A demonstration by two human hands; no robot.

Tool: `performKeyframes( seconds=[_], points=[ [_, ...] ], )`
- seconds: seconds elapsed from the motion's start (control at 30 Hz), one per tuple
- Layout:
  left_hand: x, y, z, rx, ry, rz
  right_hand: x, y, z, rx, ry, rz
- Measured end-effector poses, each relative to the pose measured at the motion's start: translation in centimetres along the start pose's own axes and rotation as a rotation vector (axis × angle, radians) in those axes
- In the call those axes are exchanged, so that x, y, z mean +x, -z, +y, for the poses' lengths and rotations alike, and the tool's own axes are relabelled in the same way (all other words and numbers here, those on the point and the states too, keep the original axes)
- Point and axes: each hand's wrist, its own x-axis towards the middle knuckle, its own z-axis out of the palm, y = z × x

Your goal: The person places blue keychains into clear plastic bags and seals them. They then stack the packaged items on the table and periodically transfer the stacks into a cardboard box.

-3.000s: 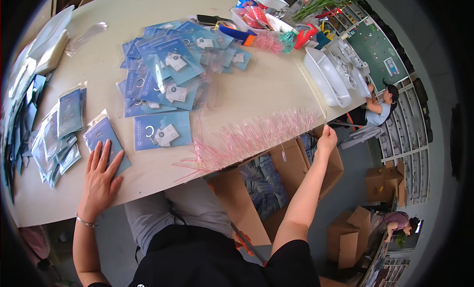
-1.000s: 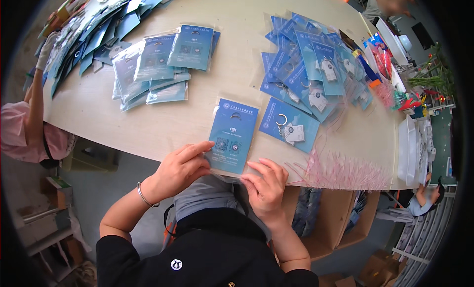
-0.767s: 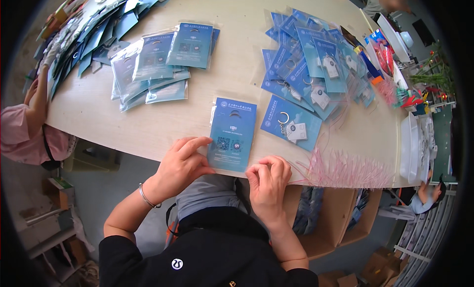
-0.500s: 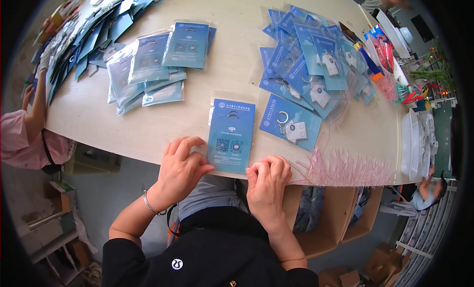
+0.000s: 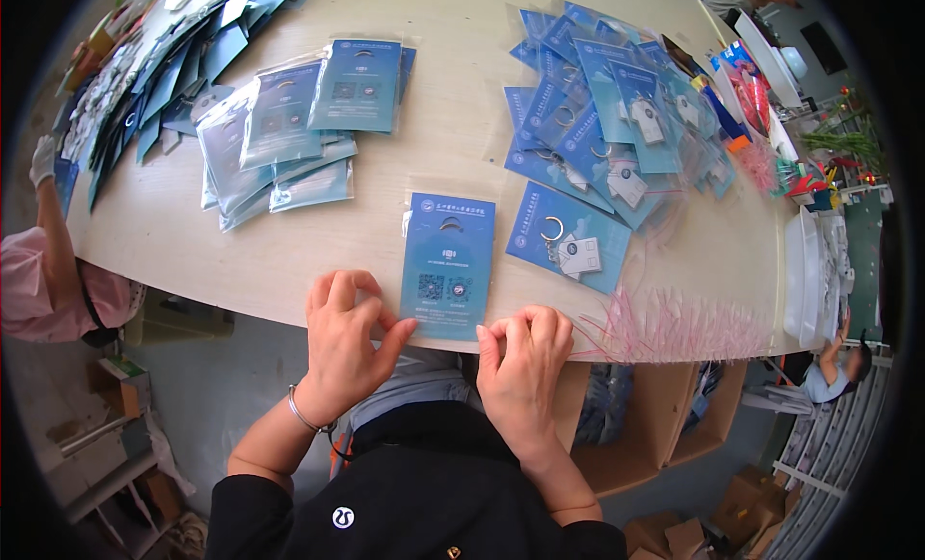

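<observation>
A blue card in a clear plastic bag (image 5: 449, 271) lies upright before me at the table's near edge, with printed square codes and a curved slot. At its lower left corner my left hand (image 5: 349, 334) has its fingers curled, thumb and fingertips closed at the bag's edge. My right hand (image 5: 525, 367) is closed likewise at the lower right corner, thumb and forefinger together. Just right of the bag lies another blue bagged card with a metal ring and white keychain (image 5: 579, 257). Whatever the fingertips cover is hidden.
Bagged cards (image 5: 281, 117) are stacked at the left, with a large heap of cards (image 5: 183, 74) beyond. More bagged keychain cards (image 5: 607, 117) pile at the right. Pink-white thin strips (image 5: 679, 329) lie by the near edge, above cardboard boxes (image 5: 631, 425). A co-worker's gloved hand (image 5: 43, 162) is far left.
My left hand's fingers have shifted a little downward by the card's corner. The right hand is almost still. The co-worker's gloved hand at the far left has moved away from the heap.
</observation>
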Motion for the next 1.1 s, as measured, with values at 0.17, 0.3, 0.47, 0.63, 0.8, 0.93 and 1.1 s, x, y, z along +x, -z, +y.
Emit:
performKeyframes(
  seconds=[0.17, 0.3, 0.47, 0.63, 0.8, 0.93, 1.1],
  points=[
    [0.3, 0.0, 0.3, 0.027, 0.039, 0.001, -0.1, -0.2, 0.3, 0.093, -0.078, 0.078],
    [-0.1, -1.1, 0.5, 0.027, -0.211, 0.029, -0.2, -0.7, 0.3, 0.111, -0.056, 0.121],
    [0.5, -2.3, 2.2, 0.139, -0.457, -0.276, 0.2, -0.5, 1.2, 0.161, 0.017, 0.099],
    [-0.9, -1.3, -0.1, 0.227, -0.629, -0.228, 3.3, 0.7, 3.6, -0.270, 0.075, 0.178],
    [0.4, 3.3, -1.1, 0.200, -0.742, 0.107, 3.7, -0.3, 1.4, -0.318, 0.119, 0.023],
    [7.4, 4.9, -2.2, 0.379, -0.604, 0.227, 3.0, -0.9, -1.3, -0.144, 0.193, 0.038],
    [12.7, 3.0, -6.8, 0.578, -0.376, -0.075, 0.8, -2.0, 1.3, 0.131, 0.554, 0.073]
  ],
)
